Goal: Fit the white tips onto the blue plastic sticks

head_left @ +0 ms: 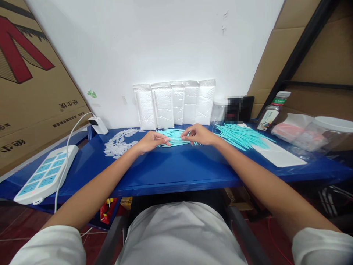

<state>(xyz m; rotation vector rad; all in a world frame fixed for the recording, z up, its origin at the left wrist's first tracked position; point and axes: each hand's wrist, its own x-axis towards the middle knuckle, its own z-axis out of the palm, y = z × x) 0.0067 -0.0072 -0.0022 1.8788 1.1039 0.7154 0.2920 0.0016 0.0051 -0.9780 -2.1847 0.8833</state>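
My left hand (151,142) and my right hand (199,134) face each other over the middle of the blue table. Between their pinched fingertips runs a thin turquoise stick (175,139), held roughly level. Just behind and under it lies a pile of similar turquoise sticks (173,131), partly covered by my fingers. Left of my left hand, small clear plastic pieces (117,146) are spread in a loose heap. A larger heap of turquoise sticks (238,135) lies to the right of my right hand. Whether a clear piece sits on the held stick cannot be made out.
Several white padded envelopes (164,106) lean upright against the wall. A power strip (46,175) and a white charger box (98,125) with a cable stand at left. At right are a bottle (271,112), a clear tub (328,134) and a white sheet (281,154).
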